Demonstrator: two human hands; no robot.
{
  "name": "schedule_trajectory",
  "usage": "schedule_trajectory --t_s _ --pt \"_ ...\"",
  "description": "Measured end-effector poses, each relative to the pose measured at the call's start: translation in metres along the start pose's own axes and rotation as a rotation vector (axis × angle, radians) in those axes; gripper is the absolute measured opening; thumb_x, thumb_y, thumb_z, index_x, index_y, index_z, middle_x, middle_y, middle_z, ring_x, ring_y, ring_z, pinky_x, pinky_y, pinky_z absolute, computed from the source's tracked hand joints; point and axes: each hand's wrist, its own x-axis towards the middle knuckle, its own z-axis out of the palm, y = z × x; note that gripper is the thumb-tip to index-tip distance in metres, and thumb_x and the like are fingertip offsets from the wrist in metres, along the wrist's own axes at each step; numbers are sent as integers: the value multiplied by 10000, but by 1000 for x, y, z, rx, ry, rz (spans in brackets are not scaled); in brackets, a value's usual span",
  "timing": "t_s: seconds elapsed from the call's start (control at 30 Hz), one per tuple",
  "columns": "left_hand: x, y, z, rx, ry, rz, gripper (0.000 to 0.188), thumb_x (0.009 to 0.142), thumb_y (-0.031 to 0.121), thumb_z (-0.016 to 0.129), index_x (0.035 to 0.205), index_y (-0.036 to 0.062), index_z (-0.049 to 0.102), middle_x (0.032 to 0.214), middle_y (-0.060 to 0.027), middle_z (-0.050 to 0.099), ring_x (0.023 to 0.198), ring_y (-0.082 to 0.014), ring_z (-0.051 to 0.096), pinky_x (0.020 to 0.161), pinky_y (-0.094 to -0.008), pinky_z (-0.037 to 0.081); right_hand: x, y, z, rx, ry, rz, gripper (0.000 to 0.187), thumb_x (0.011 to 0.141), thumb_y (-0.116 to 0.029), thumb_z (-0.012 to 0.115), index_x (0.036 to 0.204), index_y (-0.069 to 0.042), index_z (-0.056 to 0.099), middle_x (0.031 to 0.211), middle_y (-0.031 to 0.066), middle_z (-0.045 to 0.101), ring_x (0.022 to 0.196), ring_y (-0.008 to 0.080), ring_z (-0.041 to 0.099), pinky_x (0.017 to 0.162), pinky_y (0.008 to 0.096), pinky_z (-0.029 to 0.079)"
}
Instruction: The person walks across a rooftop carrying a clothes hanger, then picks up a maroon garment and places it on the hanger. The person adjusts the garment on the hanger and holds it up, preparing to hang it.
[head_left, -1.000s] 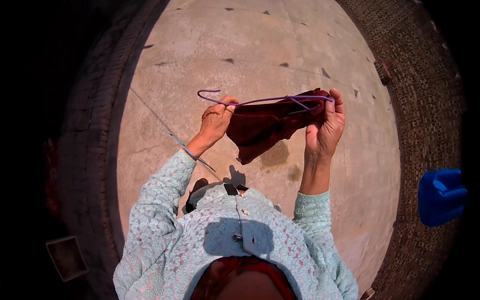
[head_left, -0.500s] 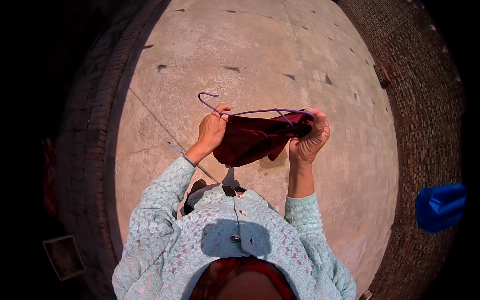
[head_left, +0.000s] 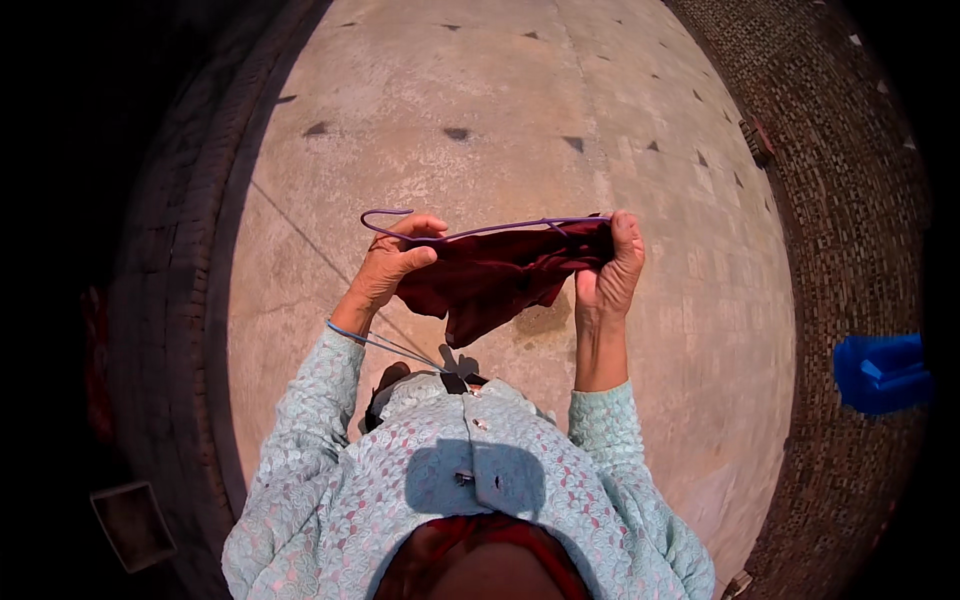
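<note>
A purple wire clothes hanger (head_left: 480,230) is held out in front of me, its hook pointing left. From its long bar hangs a dark red cloth garment (head_left: 490,285), folded and creased, with its lower edge loose. My left hand (head_left: 390,265) is closed on the hanger near the base of the hook, its thumb stretched along the top of the cloth. At the other end, my right hand (head_left: 612,268) pinches the hanger's right tip together with the garment's edge. A thin blue loop (head_left: 385,345) circles my left wrist.
Pale concrete ground (head_left: 690,300) lies below, crossed by thin shadow lines and small dark triangular shadows. A brick strip (head_left: 850,200) runs along the right, with a blue plastic object (head_left: 880,375) on it. A pale-rimmed box (head_left: 133,525) stands at the lower left.
Both hands have shifted left with the hanger and garment, the left one farther. The hook now lies flatter, my left thumb shows more, and the garment's lower edge hangs in a different shape.
</note>
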Motion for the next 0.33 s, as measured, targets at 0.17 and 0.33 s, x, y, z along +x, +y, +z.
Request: schedule_trajectory --t_s 0.17,0.33 --pt "-2 -1 -9 33 -131 112 416 817 439 611 917 37 650 944 -64 614 941 -164 569 845 -297 451 3 7 -12 -63 -66 63 224 794 -257 707 796 -81 569 726 13 603 647 121 590 619 263 499" --pt "-8 -6 -16 109 -61 26 394 850 405 583 936 29 662 959 -88 622 935 -192 578 898 -322 423 12 12 -30 -67 -142 116 220 792 -250 707 811 -74 578 757 24 620 676 139 610 655 279 522"
